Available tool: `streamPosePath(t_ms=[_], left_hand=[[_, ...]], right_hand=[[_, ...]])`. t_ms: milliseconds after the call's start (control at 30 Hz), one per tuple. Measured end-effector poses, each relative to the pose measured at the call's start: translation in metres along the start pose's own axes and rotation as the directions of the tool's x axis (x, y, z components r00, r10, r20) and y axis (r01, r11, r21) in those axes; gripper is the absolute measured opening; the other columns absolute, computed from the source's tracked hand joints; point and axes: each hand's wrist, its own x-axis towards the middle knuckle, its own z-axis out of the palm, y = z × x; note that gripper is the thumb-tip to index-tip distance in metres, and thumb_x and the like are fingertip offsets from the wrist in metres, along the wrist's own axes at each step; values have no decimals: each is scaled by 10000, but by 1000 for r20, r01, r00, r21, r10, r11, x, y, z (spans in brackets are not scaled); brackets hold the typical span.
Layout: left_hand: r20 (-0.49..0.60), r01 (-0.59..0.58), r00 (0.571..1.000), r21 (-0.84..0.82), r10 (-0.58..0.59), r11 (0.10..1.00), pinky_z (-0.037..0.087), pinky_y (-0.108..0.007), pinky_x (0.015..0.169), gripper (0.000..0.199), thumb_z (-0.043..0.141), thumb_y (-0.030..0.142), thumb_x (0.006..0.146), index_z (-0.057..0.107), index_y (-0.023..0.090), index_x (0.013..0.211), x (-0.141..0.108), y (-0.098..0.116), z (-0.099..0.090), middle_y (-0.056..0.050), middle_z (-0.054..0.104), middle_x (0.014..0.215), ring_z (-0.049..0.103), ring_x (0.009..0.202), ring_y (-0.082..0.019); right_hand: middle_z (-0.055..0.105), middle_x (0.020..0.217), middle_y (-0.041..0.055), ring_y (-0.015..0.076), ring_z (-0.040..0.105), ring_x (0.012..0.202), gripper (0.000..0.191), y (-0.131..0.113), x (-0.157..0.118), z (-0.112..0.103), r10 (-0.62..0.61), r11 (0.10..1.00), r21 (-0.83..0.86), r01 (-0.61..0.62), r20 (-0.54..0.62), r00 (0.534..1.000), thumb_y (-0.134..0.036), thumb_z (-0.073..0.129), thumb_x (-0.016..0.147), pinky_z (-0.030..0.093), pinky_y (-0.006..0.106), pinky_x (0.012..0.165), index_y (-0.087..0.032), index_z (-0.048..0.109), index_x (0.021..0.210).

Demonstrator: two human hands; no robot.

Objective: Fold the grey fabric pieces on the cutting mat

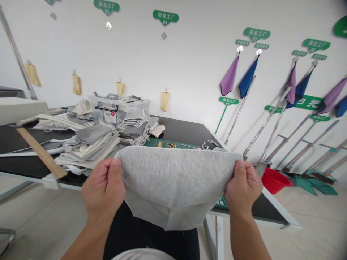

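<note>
A light grey piece of fabric [173, 180] hangs stretched between my two hands, its top edge pulled nearly straight and its lower part drooping in front of the table edge. My left hand [104, 191] pinches the upper left corner, thumb on the near side. At the upper right corner, my right hand [243, 186] is closed on the same cloth in a like grip. Behind the fabric lies a green cutting mat [153, 142], partly covered from view, with gold-handled scissors [171, 145] on it.
Folded grey and white cloths [92, 142] are piled on the black table [184, 124] at left, beside a clear plastic box [121, 108] of fabric. A wooden ruler [40, 151] overhangs the front edge. Mops and a red basin [275, 180] stand along the right wall.
</note>
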Motion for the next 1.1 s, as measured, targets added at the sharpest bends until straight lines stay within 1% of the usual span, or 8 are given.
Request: streamPosePath(t_ms=[100, 233, 367, 467, 600, 700, 933, 1100], left_hand=[[61, 14, 998, 44, -16, 999, 404, -243, 647, 242, 496, 426, 888, 644, 236, 867, 2, 0, 1, 40, 607, 694, 559, 679, -128], [253, 26, 966, 80, -46, 996, 359, -249, 568, 278, 464, 432, 895, 623, 229, 791, 8, -3, 7, 51, 549, 572, 508, 582, -131], [360, 87, 929, 14, -86, 996, 360, -251, 574, 303, 451, 449, 897, 614, 220, 784, 12, -14, 23, 49, 549, 591, 504, 603, -136], [428, 117, 900, -47, -85, 992, 362, -247, 588, 297, 450, 440, 897, 609, 217, 782, 10, -22, 38, 48, 552, 624, 498, 625, -131], [468, 137, 881, -115, -68, 984, 353, -246, 587, 288, 442, 419, 897, 590, 211, 764, 5, -27, 65, 44, 538, 631, 491, 630, -130], [486, 135, 873, -141, -50, 981, 348, -253, 581, 294, 427, 404, 895, 572, 204, 737, 3, -25, 92, 32, 535, 635, 496, 627, -136], [523, 78, 853, -146, 10, 986, 309, -271, 595, 279, 421, 351, 878, 571, 199, 700, 12, -21, 164, 4, 554, 662, 501, 660, -152], [537, 102, 843, -155, -3, 983, 289, -252, 564, 222, 450, 285, 832, 573, 184, 677, 9, -28, 185, 18, 541, 626, 481, 629, -137]], right_hand=[[507, 626, -24, 142, 449, 614, 357, -1, 1, 0, 35, 999, 15, -36, 102, 994, -503, 543, 868, 336, 271, 603, -172, 610, 752], [510, 616, -31, 145, 455, 622, 351, 0, 2, 1, 66, 997, -58, -53, 249, 966, -487, 527, 883, 338, 276, 625, -175, 620, 753], [566, 665, -14, 158, 488, 657, 334, 13, 15, 9, 94, 994, -68, -80, 238, 967, -476, 528, 878, 356, 285, 646, -170, 633, 793], [575, 668, -6, 164, 491, 656, 328, 33, 28, 21, 127, 992, -59, -116, 239, 963, -468, 534, 860, 362, 288, 637, -163, 639, 796], [552, 615, -9, 164, 472, 627, 325, 66, 48, 40, 123, 986, -149, -81, 303, 945, -445, 522, 843, 347, 285, 602, -160, 647, 750], [564, 606, 0, 164, 472, 613, 331, 89, 66, 55, 122, 977, -206, -52, 342, 932, -432, 505, 838, 348, 289, 599, -152, 649, 732], [612, 618, 58, 198, 499, 632, 376, 123, 113, 86, 99, 959, -282, -10, 303, 948, -435, 451, 828, 347, 318, 599, -137, 651, 714], [633, 654, 76, 213, 529, 661, 394, 138, 110, 89, 65, 959, -279, 39, 356, 932, -449, 436, 835, 368, 331, 640, -139, 654, 726]])
